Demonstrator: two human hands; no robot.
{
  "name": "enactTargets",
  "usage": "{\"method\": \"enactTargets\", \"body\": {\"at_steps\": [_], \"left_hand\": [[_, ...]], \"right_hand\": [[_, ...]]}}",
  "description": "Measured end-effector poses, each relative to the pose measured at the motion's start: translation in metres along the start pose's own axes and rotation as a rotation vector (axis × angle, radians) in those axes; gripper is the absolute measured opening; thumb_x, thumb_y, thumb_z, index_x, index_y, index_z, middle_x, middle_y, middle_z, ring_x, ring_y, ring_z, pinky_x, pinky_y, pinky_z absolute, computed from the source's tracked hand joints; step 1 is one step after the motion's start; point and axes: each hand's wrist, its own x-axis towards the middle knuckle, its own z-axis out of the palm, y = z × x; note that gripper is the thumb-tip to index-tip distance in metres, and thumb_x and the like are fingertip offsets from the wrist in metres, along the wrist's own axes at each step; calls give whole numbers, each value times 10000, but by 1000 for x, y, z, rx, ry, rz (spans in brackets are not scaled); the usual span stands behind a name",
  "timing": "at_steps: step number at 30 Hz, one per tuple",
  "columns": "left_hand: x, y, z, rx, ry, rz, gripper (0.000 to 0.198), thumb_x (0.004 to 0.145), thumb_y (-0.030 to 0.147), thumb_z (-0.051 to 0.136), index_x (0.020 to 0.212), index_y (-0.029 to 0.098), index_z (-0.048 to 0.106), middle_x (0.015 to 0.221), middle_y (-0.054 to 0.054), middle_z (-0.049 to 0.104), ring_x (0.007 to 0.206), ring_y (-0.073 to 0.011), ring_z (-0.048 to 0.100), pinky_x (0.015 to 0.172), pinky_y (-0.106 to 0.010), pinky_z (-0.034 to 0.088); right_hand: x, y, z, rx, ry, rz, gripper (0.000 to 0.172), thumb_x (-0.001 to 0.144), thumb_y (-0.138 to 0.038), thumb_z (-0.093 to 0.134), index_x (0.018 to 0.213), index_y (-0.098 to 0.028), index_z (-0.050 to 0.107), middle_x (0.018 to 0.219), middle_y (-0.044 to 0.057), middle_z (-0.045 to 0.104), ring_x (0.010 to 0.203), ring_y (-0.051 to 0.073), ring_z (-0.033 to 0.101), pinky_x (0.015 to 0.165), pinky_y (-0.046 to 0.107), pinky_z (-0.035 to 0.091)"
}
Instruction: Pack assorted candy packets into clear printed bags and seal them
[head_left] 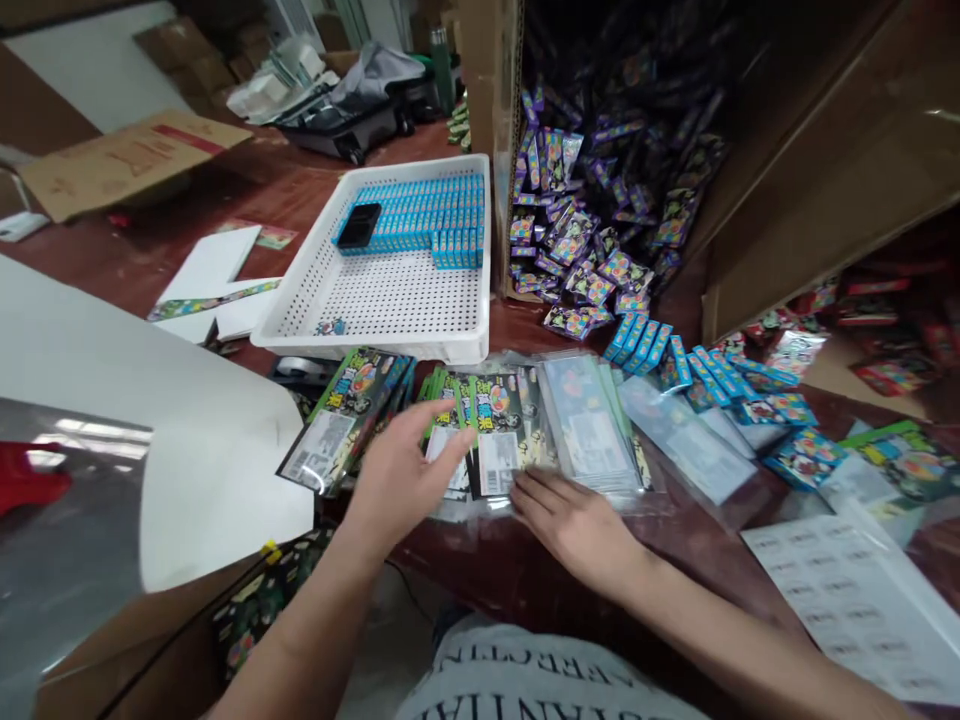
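Dark printed cards with green edges (499, 425) lie in overlapping rows on the dark red table, some in clear plastic sleeves. My left hand (409, 470) hovers at the left part of this row, thumb and fingers apart, holding nothing. Against the lower edge of the cards rests my right hand (574, 520), palm down with its fingers laid flat. Another stack of cards (337, 420) is left of my left hand. To the right of the row are sleeved cards (592, 425) and a loose clear sleeve (690, 440).
A white perforated basket (375, 345) holds small blue boxes (420, 205) and a black tray (360, 225). Behind on the right, a large carton (810, 190) contains purple candy packets (577, 240). Blue boxes (641, 340) and a label sheet (847, 590) lie at right; a white curved sheet (217, 460) rises at left.
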Motion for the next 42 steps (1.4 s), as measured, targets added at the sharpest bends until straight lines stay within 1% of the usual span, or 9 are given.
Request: {"method": "enactTargets", "body": {"at_steps": [6, 9, 13, 21, 27, 32, 34, 38, 42], "left_hand": [[-6, 11, 40, -527, -165, -341, 598, 882, 646, 615, 1244, 171, 644, 1175, -143, 741, 1050, -293, 712, 865, -405, 576], [-6, 25, 57, -877, -373, -403, 576, 870, 612, 644, 1224, 158, 643, 1071, -126, 761, 943, -271, 730, 777, -381, 590], [-12, 66, 87, -787, -543, -62, 370, 879, 347, 674, 1213, 186, 656, 1118, -63, 746, 1093, -241, 669, 995, -389, 513], [-20, 120, 118, -445, -808, 292, 266, 951, 212, 502, 1163, 205, 661, 1082, -39, 724, 1021, -242, 660, 976, -388, 502], [-21, 130, 128, -498, -895, 265, 359, 931, 183, 523, 1266, 225, 647, 1190, -48, 719, 1126, -243, 642, 1041, -407, 464], [-24, 129, 133, -816, -1221, -53, 638, 657, 213, 869, 1244, 179, 620, 1166, -98, 738, 1062, -255, 694, 953, -409, 528], [-22, 126, 135, -856, -1127, -152, 520, 634, 243, 891, 1100, 155, 677, 1052, -94, 770, 952, -241, 722, 887, -389, 546], [-14, 119, 145, -900, -647, -205, 308, 792, 368, 788, 1015, 159, 745, 1021, -69, 783, 932, -218, 721, 884, -354, 541], [-16, 112, 166, -918, -409, -215, 318, 845, 427, 740, 1010, 156, 737, 966, -57, 779, 913, -211, 711, 824, -311, 546]], "right_hand": [[-32, -13, -31, 190, 370, 39, 483, 979, -99, 540, 1430, -270, 559, 1280, 80, 722, 1163, 227, 704, 968, 424, 633], [-49, -19, -48, 198, 259, -156, 453, 976, -176, 598, 1419, -260, 558, 1323, 75, 700, 1271, 244, 636, 1039, 453, 591], [-64, -7, -70, 174, 214, 10, 618, 950, -488, 627, 1473, -194, 479, 1505, 179, 525, 1409, 343, 484, 1086, 573, 518], [-94, 43, -109, 99, 400, 430, 266, 963, -250, 621, 1223, -218, 573, 1109, 107, 662, 1060, 273, 642, 912, 474, 575], [-112, 49, -138, 153, 13, 403, 241, 990, -383, 592, 858, -186, 637, 831, 58, 664, 795, 219, 651, 704, 351, 523], [-110, 56, -175, 537, -291, 137, 194, 1013, -312, 559, 961, -205, 713, 982, 46, 720, 906, 169, 690, 846, 302, 535], [-108, 60, -174, 559, -194, 161, 221, 1014, -351, 549, 962, -221, 721, 1104, 63, 721, 1048, 197, 685, 968, 352, 521], [-101, 55, -131, 494, 413, 611, 338, 979, -488, 568, 1193, -237, 644, 1262, 118, 689, 1140, 262, 672, 1007, 463, 516], [-86, 34, -71, 646, 415, 861, 452, 995, -556, 476, 1284, -212, 532, 1101, 131, 746, 981, 279, 731, 806, 414, 578]]}}
